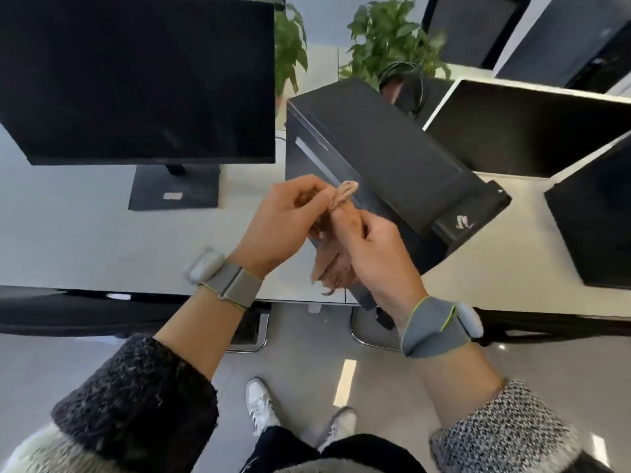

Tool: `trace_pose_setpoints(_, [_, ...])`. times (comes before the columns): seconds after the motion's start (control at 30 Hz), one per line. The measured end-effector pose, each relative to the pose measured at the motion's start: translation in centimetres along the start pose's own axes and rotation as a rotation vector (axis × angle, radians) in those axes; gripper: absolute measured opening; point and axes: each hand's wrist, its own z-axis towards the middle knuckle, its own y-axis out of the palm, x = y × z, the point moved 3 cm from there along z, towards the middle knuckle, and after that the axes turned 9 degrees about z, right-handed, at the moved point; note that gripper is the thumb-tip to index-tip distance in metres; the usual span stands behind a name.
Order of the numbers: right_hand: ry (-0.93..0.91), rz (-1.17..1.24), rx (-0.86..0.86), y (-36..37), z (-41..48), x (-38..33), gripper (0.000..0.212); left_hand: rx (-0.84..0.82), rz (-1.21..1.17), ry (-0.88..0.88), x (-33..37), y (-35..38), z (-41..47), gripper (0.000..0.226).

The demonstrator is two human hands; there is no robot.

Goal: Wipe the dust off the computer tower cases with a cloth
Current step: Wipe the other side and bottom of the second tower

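Observation:
A black computer tower case (392, 155) stands on the white desk (85, 240), just beyond my hands. In front of the tower's near end, both hands hold a tan cloth (336, 264). My left hand (283, 220) pinches the bunched upper end of the cloth. Lower down, my right hand (379, 257) grips the cloth, whose loose end hangs below the fingers. The cloth is off the tower. A second black tower (594, 216) stands at the right edge of the view.
A dark monitor (136, 80) on its stand fills the left of the desk, another monitor (532, 131) sits right of the tower. Potted plants (386, 39) and a headset (406, 83) lie behind. Below the desk edge are grey floor and my shoes (261, 404).

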Motion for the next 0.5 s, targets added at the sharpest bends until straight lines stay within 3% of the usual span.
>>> trace_pose_setpoints(0.1, [0.030,0.152,-0.047,0.5,-1.3,0.2,0.059,-0.060,0.129,0.076,0.6,0.6,0.5,0.020])
trace_pose_setpoints(0.23, [0.033,0.220,0.166,-1.5,-3.2,1.5,0.054,-0.035,0.363,0.187,1.9,2.7,0.4,0.013])
trace_pose_setpoints(0.37, [0.023,0.350,0.357,-3.5,-4.8,4.2,0.056,0.021,0.508,0.320,2.5,4.1,0.4,0.025])
trace_pose_setpoints(0.5, [0.149,0.469,0.463,-3.4,-4.3,8.2,0.052,0.043,0.658,0.417,2.4,4.7,0.7,0.030])
